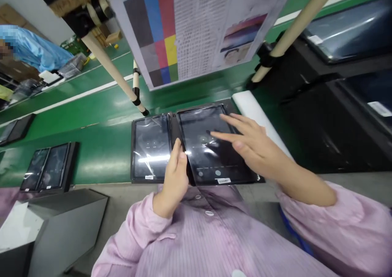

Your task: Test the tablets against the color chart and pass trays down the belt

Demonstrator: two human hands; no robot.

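I can't read the blurred print on the sheet (199, 36), cut off up top. The right hand (254, 146) hides part of the tablet (196, 126), its label (224, 180) too tiny to read. Upper left, the edge cuts off a co-worker (36, 48).

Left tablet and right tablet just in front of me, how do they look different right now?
The right tablet looks wider in this view than the left tablet. A right hand is over the right tablet's screen, while the left tablet's screen is uncovered. One long bright streak crosses the left tablet; the right tablet shows shorter glints. Both have dark, glossy screens and a white label near the bottom edge.
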